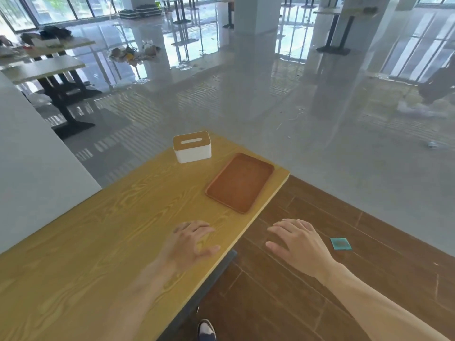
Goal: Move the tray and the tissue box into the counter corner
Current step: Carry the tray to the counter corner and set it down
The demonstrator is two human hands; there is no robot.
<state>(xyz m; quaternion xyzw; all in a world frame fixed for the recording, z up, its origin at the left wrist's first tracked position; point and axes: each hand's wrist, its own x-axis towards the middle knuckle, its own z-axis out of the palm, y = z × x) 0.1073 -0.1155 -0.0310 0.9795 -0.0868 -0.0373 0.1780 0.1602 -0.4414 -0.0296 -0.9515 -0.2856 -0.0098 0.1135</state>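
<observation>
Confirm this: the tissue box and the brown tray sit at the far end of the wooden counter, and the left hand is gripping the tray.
Not quite. The head view shows the left hand open and empty, short of the tray, touching nothing. The tissue box and tray do sit at the far end of the wooden counter.

Counter [103,242] bearing tray [240,183], tissue box [192,146]

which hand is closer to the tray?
Left. The left hand is over the counter just short of the tray; the right hand hangs off the counter's edge, over the floor.

Brown tray [240,182], white tissue box [192,150]
</observation>
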